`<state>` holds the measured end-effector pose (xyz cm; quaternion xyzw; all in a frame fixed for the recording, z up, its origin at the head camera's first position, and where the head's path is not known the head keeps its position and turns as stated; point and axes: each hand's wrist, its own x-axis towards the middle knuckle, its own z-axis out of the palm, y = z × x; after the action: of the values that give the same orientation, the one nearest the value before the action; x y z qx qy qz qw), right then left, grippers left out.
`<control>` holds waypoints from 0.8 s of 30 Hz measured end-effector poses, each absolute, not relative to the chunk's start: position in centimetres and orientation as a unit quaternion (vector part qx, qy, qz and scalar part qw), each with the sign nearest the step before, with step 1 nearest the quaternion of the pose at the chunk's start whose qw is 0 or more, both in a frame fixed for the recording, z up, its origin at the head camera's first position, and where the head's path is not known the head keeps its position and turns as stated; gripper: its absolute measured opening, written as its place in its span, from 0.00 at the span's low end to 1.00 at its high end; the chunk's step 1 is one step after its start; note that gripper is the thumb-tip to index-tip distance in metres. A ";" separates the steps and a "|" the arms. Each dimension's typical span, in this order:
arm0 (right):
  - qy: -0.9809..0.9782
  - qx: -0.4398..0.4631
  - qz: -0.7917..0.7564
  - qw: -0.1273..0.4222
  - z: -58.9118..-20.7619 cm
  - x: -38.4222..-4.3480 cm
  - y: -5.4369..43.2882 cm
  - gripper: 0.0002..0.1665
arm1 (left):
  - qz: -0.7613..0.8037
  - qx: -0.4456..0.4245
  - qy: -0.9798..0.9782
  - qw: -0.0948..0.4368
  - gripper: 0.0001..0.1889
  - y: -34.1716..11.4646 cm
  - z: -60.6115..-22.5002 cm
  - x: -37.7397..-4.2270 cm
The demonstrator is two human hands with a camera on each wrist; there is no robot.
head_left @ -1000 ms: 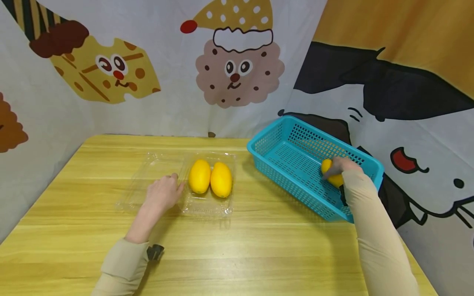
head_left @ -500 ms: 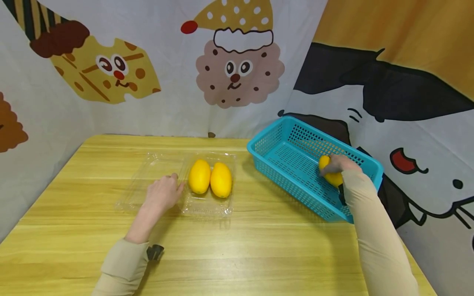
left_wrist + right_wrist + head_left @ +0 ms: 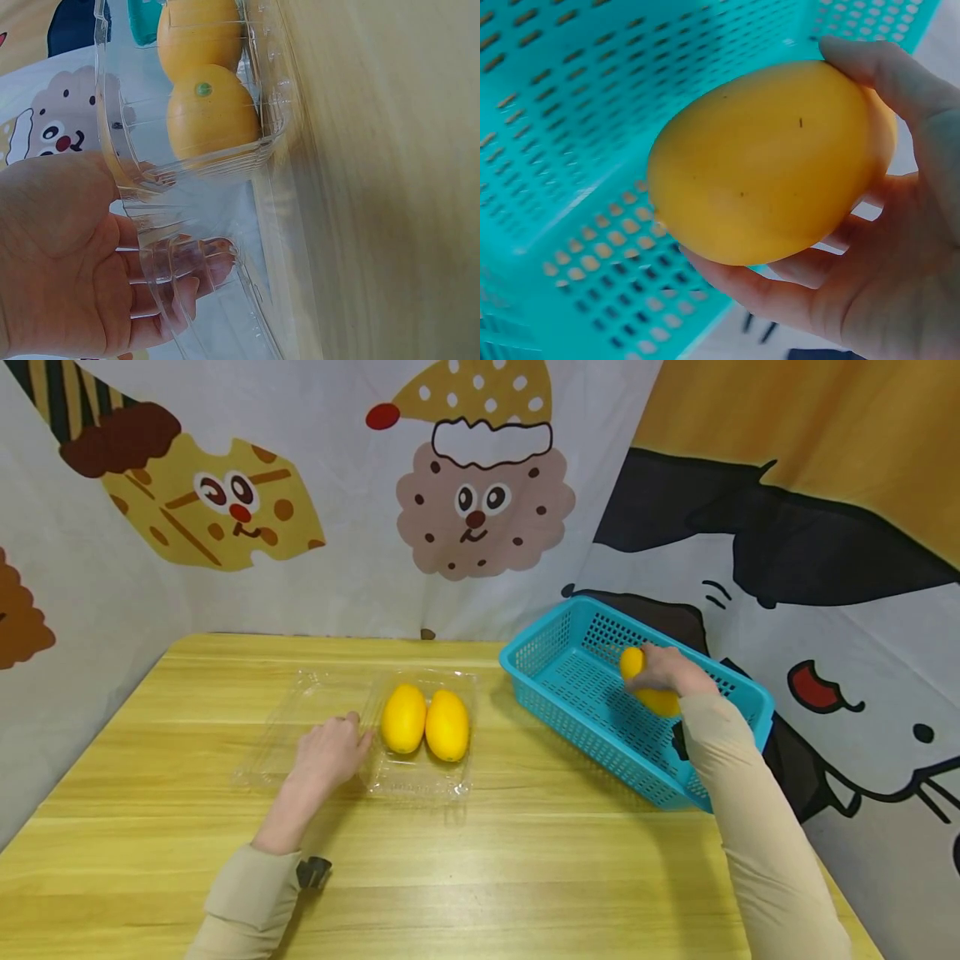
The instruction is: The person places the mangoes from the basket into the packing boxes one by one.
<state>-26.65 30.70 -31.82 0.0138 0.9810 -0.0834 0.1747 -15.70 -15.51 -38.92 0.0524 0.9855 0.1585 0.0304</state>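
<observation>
A clear plastic clamshell box (image 3: 423, 781) lies spread out on the table, with two smooth yellow oval fruits (image 3: 447, 725) side by side in its right half. My left hand (image 3: 330, 752) rests at the hinge. In the left wrist view its thumb lies by the fruit half, and the loosely bent fingers (image 3: 191, 289) show through the clear lid. Inside the blue-green plastic basket (image 3: 570, 718), my right hand (image 3: 666, 668) grips another yellow oval fruit (image 3: 769, 165). Its thumb is on one side and its fingers curl under the other, with the fruit above the basket floor.
The basket stands slanted at the back right of the wooden table (image 3: 480, 877), its perforated walls around the right hand. A printed cloth (image 3: 337, 602) hangs behind the table and along its sides.
My right hand has lifted the fruit from the basket floor and moved it left and toward the back, still inside the basket. My left hand and the clear box have stayed put.
</observation>
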 end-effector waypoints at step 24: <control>0.988 -0.115 -0.045 0.092 -26.6 -24.5 20.8 0.46 | 0.158 0.052 0.985 0.035 0.21 -15.6 -38.9 -15.7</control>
<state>-24.53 20.80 -26.65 -0.1152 0.9881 -0.0446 0.0918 -15.67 -15.56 -38.91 0.0520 0.9854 0.1583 0.0346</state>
